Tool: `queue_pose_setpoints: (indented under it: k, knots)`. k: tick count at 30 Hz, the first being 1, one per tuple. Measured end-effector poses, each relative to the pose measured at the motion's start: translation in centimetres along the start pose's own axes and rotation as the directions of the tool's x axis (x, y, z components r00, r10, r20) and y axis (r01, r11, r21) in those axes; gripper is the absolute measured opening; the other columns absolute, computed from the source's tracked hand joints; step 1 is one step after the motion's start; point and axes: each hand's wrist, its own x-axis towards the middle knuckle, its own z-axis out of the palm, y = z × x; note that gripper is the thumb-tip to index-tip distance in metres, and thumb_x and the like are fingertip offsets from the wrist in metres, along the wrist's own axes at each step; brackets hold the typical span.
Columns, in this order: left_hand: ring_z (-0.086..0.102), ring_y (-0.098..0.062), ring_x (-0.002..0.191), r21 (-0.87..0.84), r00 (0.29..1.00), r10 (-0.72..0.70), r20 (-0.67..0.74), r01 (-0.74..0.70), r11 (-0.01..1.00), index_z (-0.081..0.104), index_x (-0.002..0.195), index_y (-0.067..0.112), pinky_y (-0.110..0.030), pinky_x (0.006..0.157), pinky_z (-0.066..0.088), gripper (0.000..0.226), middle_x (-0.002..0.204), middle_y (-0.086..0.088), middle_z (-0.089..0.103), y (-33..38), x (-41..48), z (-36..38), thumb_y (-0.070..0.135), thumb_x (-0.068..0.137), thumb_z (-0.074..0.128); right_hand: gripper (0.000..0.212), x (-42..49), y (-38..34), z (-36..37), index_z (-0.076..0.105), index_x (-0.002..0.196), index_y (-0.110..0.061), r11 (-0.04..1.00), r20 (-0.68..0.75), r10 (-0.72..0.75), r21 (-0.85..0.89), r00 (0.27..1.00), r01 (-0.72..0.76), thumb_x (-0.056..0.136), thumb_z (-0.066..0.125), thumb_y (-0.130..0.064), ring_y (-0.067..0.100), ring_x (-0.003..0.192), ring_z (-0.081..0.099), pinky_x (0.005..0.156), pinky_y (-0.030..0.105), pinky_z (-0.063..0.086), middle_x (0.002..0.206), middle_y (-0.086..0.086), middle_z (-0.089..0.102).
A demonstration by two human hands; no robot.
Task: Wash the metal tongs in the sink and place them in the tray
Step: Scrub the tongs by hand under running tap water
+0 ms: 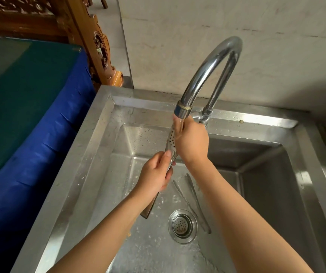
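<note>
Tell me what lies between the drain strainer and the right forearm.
In the head view, a second pair of metal tongs lies on the sink floor between the drain strainer and the right forearm.

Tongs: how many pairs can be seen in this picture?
2. Perforated tongs held in both hands under the faucet; plain tongs lying on the sink floor near the drain.

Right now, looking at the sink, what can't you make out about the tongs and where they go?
- Tray: none appears in the head view; it lies outside the frame.
- Tongs tip: hidden by the right hand under the faucet.
- Tongs middle: wrapped by the left hand.
- Second utensil in the sink: too blurred to identify.
</note>
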Motion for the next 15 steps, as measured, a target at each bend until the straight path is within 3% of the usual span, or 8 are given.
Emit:
queue_pose_setpoints:
  k: [2, 4, 7, 10, 12, 15]
  knots:
    - [0.028, -0.007, 0.029, 0.061, 1.000, 0.015, -0.020, -0.014, 0.998, 0.054, 0.074, 0.014, -0.015, 0.033, 0.021, 0.035, 0.042, 0.004, 0.041, 0.0, 0.3, -0.2, 0.041, 0.094, 0.042, 0.037, 0.0, 0.1, -0.2, 0.046, 0.068, -0.014, 0.975, -0.007, 0.123, 0.185, 0.992, -0.119, 0.100, 0.034, -0.029, 0.018, 0.050, 0.043, 0.052, 0.029, 0.031, 0.056, 0.004, 0.051]
    - [0.030, -0.007, 0.028, 0.104, 0.999, 0.028, -0.037, -0.024, 0.994, 0.055, 0.075, 0.011, -0.016, 0.033, 0.023, 0.039, 0.042, 0.003, 0.043, -0.1, 0.7, -0.5, 0.044, 0.092, 0.043, 0.037, -0.3, 0.1, -0.4, 0.038, 0.065, -0.017, 0.936, 0.006, 0.166, 0.315, 0.986, -0.160, 0.101, 0.030, -0.027, 0.009, 0.048, 0.037, 0.050, 0.029, 0.027, 0.055, -0.004, 0.042]
    - [0.035, -0.009, 0.030, 0.049, 1.000, -0.003, 0.012, 0.003, 0.999, 0.057, 0.072, 0.018, -0.021, 0.035, 0.029, 0.049, 0.042, 0.005, 0.048, -0.2, 1.0, -0.7, 0.059, 0.088, 0.037, 0.023, -1.1, -0.1, -0.6, 0.042, 0.092, -0.012, 0.981, 0.130, -0.032, 0.194, 0.991, 0.006, 0.100, 0.028, -0.028, 0.020, 0.066, 0.050, 0.064, 0.032, 0.036, 0.083, 0.003, 0.054]
    - [0.041, -0.011, 0.033, -0.034, 0.995, -0.069, 0.069, 0.071, 0.997, 0.061, 0.076, 0.025, -0.022, 0.035, 0.033, 0.071, 0.046, 0.004, 0.053, 0.2, 1.3, -0.3, 0.088, 0.062, 0.031, 0.034, -1.4, 0.3, -0.7, 0.039, 0.127, -0.010, 0.982, 0.287, -0.183, 0.102, 0.940, 0.160, 0.101, 0.028, -0.029, 0.032, 0.099, 0.056, 0.082, 0.042, 0.047, 0.124, 0.012, 0.047]
    - [0.040, -0.010, 0.033, -0.048, 0.994, -0.071, 0.081, 0.075, 0.996, 0.059, 0.092, 0.017, -0.020, 0.034, 0.032, 0.084, 0.044, 0.006, 0.052, 0.7, 1.8, 0.2, 0.091, 0.057, 0.037, 0.041, -1.3, 0.5, -1.0, 0.030, 0.137, -0.014, 0.985, 0.353, -0.167, 0.096, 0.921, 0.142, 0.099, 0.035, -0.029, 0.031, 0.107, 0.054, 0.090, 0.046, 0.047, 0.132, 0.011, 0.041]
    - [0.039, -0.012, 0.035, -0.099, 0.992, -0.067, 0.104, 0.078, 0.992, 0.055, 0.091, 0.010, -0.021, 0.035, 0.031, 0.080, 0.044, 0.005, 0.047, 1.6, 2.6, 1.2, 0.083, 0.062, 0.048, 0.050, -1.0, 0.9, -1.6, 0.031, 0.135, -0.014, 0.977, 0.373, -0.143, 0.199, 0.917, 0.071, 0.091, 0.052, -0.025, 0.013, 0.090, 0.050, 0.084, 0.037, 0.047, 0.120, 0.003, 0.039]
